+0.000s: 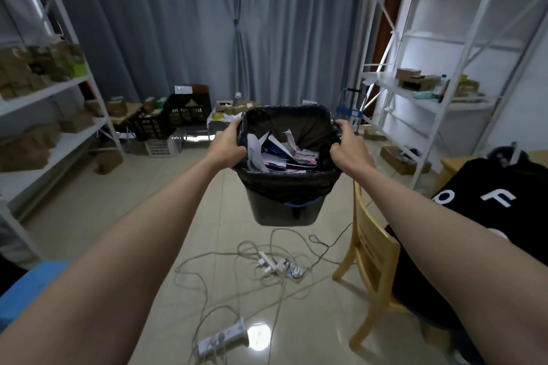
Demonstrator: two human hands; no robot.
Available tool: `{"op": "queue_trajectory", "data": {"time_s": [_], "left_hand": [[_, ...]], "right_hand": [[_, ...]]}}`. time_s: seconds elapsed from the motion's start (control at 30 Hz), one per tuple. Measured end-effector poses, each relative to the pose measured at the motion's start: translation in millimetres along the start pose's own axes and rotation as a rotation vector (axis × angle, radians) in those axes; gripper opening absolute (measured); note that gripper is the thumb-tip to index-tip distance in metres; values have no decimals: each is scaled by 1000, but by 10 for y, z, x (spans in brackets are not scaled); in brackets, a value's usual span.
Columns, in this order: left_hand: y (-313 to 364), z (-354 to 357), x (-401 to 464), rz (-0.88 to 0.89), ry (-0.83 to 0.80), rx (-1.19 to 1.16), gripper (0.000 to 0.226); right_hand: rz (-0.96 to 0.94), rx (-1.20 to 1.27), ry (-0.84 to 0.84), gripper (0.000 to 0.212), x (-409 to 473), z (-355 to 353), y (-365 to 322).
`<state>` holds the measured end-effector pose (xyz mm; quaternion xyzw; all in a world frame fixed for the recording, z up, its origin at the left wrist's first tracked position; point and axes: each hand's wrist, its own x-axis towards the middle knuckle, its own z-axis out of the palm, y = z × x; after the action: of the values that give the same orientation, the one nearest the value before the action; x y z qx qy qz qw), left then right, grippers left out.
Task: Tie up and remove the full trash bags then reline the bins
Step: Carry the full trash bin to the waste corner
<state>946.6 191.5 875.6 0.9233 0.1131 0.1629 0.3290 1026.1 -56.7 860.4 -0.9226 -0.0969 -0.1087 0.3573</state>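
A black bin (281,210) hangs in the air in front of me, well above the tiled floor. It is lined with a black trash bag (289,181) folded over its rim. Crumpled paper waste (281,151) fills the inside. My left hand (229,144) grips the left side of the rim, with the thumb curled over the bag's edge. On the opposite side my right hand (348,147) grips the rim the same way. Both arms are stretched out forward.
White power strips (278,265) and tangled cables lie on the floor below the bin. A wooden chair (370,252) draped with a black garment (486,207) stands at right. White metal shelves (439,68) line both sides. Crates and boxes (175,118) sit before grey curtains.
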Motion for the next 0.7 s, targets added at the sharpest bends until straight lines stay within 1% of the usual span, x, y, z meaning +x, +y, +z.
{"op": "queue_trajectory", "data": {"time_s": [0.2, 0.33, 0.43, 0.53, 0.7], "left_hand": [[254, 350, 1415, 2, 39, -32, 83], [417, 448, 2184, 9, 59, -57, 81], [482, 543, 2767, 27, 79, -33, 79], [478, 694, 3339, 39, 90, -7, 76], [331, 967, 4371, 35, 77, 17, 80]], "right_hand": [[-33, 36, -28, 60, 1605, 78, 181], [-59, 36, -37, 60, 2452, 52, 196], [-66, 48, -19, 59, 3011, 102, 213], [-81, 64, 0, 58, 3554, 204, 274], [-72, 26, 29, 59, 4522, 505, 390]]}}
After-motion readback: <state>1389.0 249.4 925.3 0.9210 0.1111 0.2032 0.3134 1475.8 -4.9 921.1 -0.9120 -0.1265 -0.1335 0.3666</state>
